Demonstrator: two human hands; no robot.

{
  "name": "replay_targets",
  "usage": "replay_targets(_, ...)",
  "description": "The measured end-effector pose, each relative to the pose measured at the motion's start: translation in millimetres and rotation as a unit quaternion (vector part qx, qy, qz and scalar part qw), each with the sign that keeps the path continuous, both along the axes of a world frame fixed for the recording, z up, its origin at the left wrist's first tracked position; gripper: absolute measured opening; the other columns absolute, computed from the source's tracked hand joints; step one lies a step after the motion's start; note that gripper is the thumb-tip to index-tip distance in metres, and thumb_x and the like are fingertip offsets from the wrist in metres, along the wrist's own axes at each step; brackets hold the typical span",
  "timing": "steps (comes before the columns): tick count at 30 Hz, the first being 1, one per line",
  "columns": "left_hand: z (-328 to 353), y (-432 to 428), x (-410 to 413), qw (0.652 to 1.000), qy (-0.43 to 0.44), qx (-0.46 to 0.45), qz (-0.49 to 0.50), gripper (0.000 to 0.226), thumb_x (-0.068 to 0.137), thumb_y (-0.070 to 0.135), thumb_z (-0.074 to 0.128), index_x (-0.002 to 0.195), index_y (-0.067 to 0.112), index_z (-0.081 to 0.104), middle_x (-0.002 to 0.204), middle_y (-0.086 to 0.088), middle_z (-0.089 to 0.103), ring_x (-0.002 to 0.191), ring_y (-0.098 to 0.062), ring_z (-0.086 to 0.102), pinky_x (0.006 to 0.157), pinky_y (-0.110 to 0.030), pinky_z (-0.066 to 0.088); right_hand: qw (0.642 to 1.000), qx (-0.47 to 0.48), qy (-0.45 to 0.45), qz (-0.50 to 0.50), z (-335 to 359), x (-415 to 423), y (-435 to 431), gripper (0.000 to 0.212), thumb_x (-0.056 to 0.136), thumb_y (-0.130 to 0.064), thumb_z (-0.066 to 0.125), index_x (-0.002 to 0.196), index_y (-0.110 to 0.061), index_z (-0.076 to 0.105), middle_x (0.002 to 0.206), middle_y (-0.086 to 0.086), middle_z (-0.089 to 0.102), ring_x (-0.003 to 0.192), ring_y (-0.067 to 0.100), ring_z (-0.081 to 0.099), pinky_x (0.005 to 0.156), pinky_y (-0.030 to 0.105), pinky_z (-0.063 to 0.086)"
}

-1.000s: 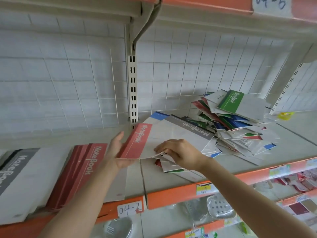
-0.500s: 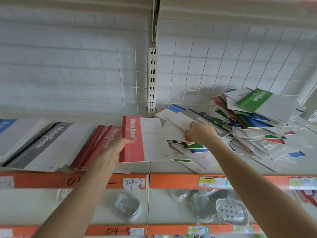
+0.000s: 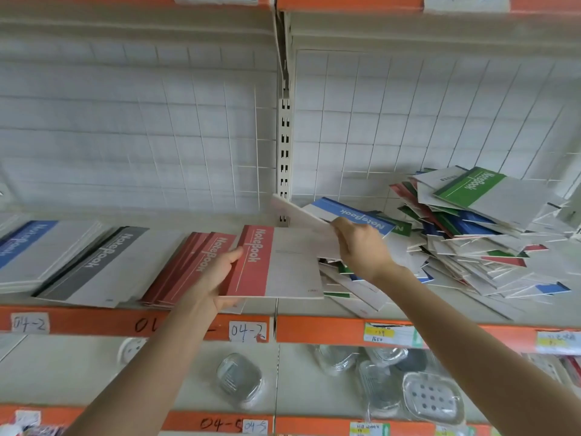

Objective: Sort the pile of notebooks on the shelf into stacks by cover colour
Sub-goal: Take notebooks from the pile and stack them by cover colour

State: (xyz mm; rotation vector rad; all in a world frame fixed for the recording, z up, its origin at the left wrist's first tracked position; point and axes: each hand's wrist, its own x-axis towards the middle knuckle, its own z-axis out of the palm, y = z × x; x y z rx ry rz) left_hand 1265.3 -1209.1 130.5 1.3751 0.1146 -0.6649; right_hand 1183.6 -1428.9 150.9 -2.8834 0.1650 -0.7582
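Red notebook (image 3: 276,262) at frame centre, gripped by left hand (image 3: 220,272) at its red band: thumb on top, fingers hidden beneath. Held over shelf (image 3: 408,309), overlapping red stack (image 3: 188,265). Right hand (image 3: 361,247) fingers (image 3: 342,226) curled, pinching pale notebook (image 3: 298,209) tilted up at left edge of pile (image 3: 487,247).

One red notebook (image 3: 284,265) in left hand (image 3: 220,275), blue notebook (image 3: 355,212) in right hand (image 3: 361,247)

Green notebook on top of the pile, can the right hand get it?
Probably yes: the green notebook lies uncovered atop the pile, but the right hand now pinches a pale notebook and must drop it first.
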Motion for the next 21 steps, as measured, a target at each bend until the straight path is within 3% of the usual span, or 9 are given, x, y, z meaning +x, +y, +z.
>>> replay_targets(2, -4.1, 2.2, 2.4, 0.999, 0.011, -0.029, 0.013, 0.03, 0.097, 0.031, 0.049, 0.116, 0.01, 0.058, 0.065, -0.006, 0.068, 0.056, -0.017, 0.065, 0.045, -0.024, 0.05, 0.986, 0.012, -0.09, 0.14, -5.8, -6.3, 1.9, 0.024, 0.083, -0.001, 0.041, 0.096, 0.003, 0.061, 0.07, 0.019, 0.062, 0.059, 0.035, 0.059, 0.053, 0.029, 0.038)
replay_targets(4, -7.5, 8.9, 2.2, 0.999, -0.018, -0.027, 0.016, 0.025, 0.1, 0.017, 0.043, 0.121, 0.01, 0.054, 0.062, -0.005, 0.062, 0.051, -0.012, 0.06, 0.041, -0.018, 0.047, 0.963, -0.008, -0.129, 0.236, -15.5, -8.8, -3.2, 0.025, 0.087, -0.003, 0.039, 0.092, 0.0, 0.063, 0.074, 0.014, 0.065, 0.068, 0.03, 0.057, 0.062, 0.029, 0.044)
replay_targets(7, -4.2, 18.1, -15.0, 0.995, -0.102, -0.021, 0.007, 0.022, 0.098, 0.001, 0.041, 0.092, 0.017, 0.055, 0.075, 0.005, 0.055, 0.047, -0.001, 0.057, 0.055, -0.022, 0.048, 0.943, -0.015, -0.126, 0.309, -23.5, -11.9, -11.8, 0.03, 0.101, -0.021, 0.033, 0.099, -0.014, 0.062, 0.093, 0.007, 0.07, 0.094, 0.023, 0.054, 0.085, 0.032, 0.043)
replay_targets(10, -0.1, 20.5, -14.2, 0.991, -0.124, -0.048, -0.011, 0.007, 0.087, 0.022, 0.058, 0.087, 0.016, 0.061, 0.081, 0.0, 0.063, 0.068, -0.013, 0.062, 0.068, -0.033, 0.051, 0.943, -0.04, -0.103, 0.315, -27.0, -9.0, -17.6, 0.036, 0.101, -0.031, 0.034, 0.102, -0.015, 0.067, 0.102, 0.006, 0.07, 0.099, 0.024, 0.055, 0.089, 0.035, 0.042)
replay_targets(12, 5.5, 18.5, -2.9, 0.996, -0.06, -0.037, -0.06, 0.033, 0.07, 0.029, 0.067, 0.094, 0.006, 0.062, 0.076, -0.009, 0.069, 0.062, -0.021, 0.066, 0.063, -0.031, 0.053, 0.954, -0.045, -0.077, 0.286, -29.6, -1.9, -23.8, 0.041, 0.1, -0.034, 0.036, 0.102, -0.012, 0.071, 0.105, 0.008, 0.069, 0.099, 0.028, 0.059, 0.089, 0.037, 0.045)
replay_targets(15, -0.2, 18.2, 11.8, 0.996, -0.032, 0.035, -0.08, 0.06, 0.057, 0.03, 0.072, 0.111, 0.005, 0.063, 0.088, -0.013, 0.072, 0.076, -0.029, 0.068, 0.069, -0.035, 0.051, 0.982, -0.052, -0.041, 0.176, -30.5, 9.8, -33.2, 0.023, 0.092, -0.019, 0.055, 0.107, -0.012, 0.071, 0.112, 0.011, 0.067, 0.104, 0.036, 0.059, 0.09, 0.047, 0.046)
replay_targets(16, -4.2, 19.7, 15.6, 0.995, -0.038, 0.048, -0.081, 0.062, 0.056, 0.031, 0.073, 0.113, 0.007, 0.063, 0.093, -0.014, 0.072, 0.082, -0.03, 0.068, 0.072, -0.037, 0.051, 0.993, -0.041, -0.007, 0.113, -29.6, 13.0, -34.1, 0.025, 0.09, -0.015, 0.057, 0.113, -0.013, 0.068, 0.12, 0.011, 0.063, 0.112, 0.037, 0.055, 0.095, 0.047, 0.043)
replay_targets(18, -8.6, 23.0, 18.3, 0.994, -0.055, 0.062, -0.071, 0.056, 0.064, 0.03, 0.072, 0.115, 0.008, 0.063, 0.098, -0.015, 0.072, 0.09, -0.032, 0.068, 0.078, -0.04, 0.052, 0.996, 0.013, 0.08, -0.035, -23.8, 19.3, -34.5, 0.035, 0.095, -0.024, 0.051, 0.129, -0.018, 0.056, 0.136, 0.006, 0.051, 0.127, 0.031, 0.041, 0.104, 0.043, 0.036)
replay_targets(21, -9.9, 25.8, 19.7, 0.996, -0.056, 0.06, -0.046, 0.04, 0.078, 0.025, 0.067, 0.114, 0.009, 0.062, 0.095, -0.016, 0.072, 0.087, -0.033, 0.068, 0.073, -0.039, 0.052, 0.968, 0.059, 0.189, -0.154, -18.1, 34.4, -39.8, 0.044, 0.096, -0.041, 0.043, 0.134, -0.019, 0.047, 0.137, 0.008, 0.046, 0.125, 0.031, 0.041, 0.101, 0.043, 0.038)
